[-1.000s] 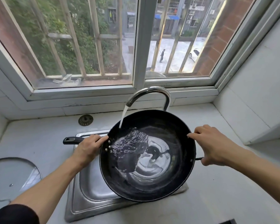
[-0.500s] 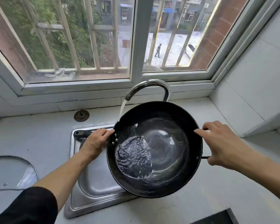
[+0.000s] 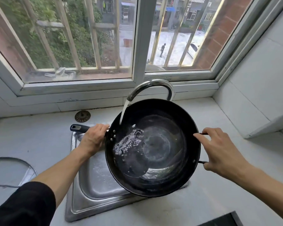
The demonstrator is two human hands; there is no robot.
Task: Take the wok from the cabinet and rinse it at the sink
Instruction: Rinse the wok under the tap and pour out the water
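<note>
Black wok (image 3: 155, 149) spans between us: left hand (image 3: 93, 139) wraps its long handle, right hand (image 3: 219, 152) seemingly pinches the loop.

wok (image 3: 153, 147): 1 | hands: 2, left hand (image 3: 92, 139), right hand (image 3: 222, 150) | sink (image 3: 95, 185): 1 | faucet (image 3: 151, 88): 1 | drain strainer (image 3: 82, 116): 1 | glass lid (image 3: 10, 172): 1

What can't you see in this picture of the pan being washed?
All in the head view:
- Faucet base: hidden behind the wok.
- Sink drain and right half: covered by the wok.
- Wok's long handle: mostly wrapped by the left hand.
- Small side handle: partly under the right hand.
- Glass lid: cut off by the left edge.
- Dark object: cut off at the bottom edge.
</note>
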